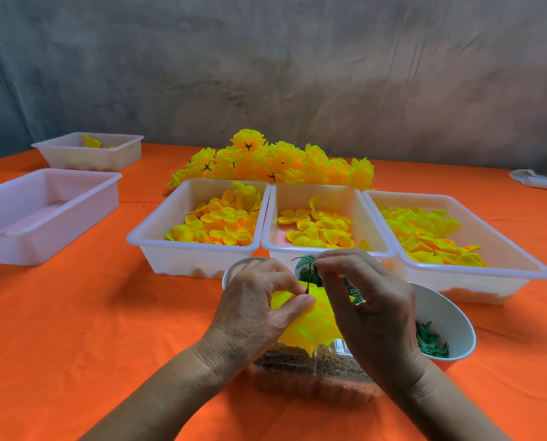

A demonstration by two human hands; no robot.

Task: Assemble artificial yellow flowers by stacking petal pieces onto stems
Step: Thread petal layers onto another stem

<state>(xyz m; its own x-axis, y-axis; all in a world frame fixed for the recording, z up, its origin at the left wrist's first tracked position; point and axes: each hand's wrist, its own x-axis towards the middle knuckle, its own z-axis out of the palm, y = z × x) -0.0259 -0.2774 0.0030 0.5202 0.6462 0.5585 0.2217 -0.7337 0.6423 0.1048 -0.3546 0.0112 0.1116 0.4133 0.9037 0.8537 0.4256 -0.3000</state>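
My left hand (259, 300) pinches a stack of yellow petal pieces (310, 326) just above a clear box at the table's near edge. A thin dark stem (310, 276) stands up through the petals, and my right hand (367, 300) pinches the green part at its top (307, 259). Behind my hands stand three white trays of loose yellow petals: left (157, 246), middle (273, 246) and right (520, 265). A heap of finished yellow flowers (275, 162) lies behind the trays.
A white bowl of green pieces (447, 316) sits right of my hands, with more bowls partly hidden behind them. A clear plastic box (300, 374) lies under my wrists. Two more white trays, near (42, 214) and far (90, 151), stand at left on the orange cloth (90, 329).
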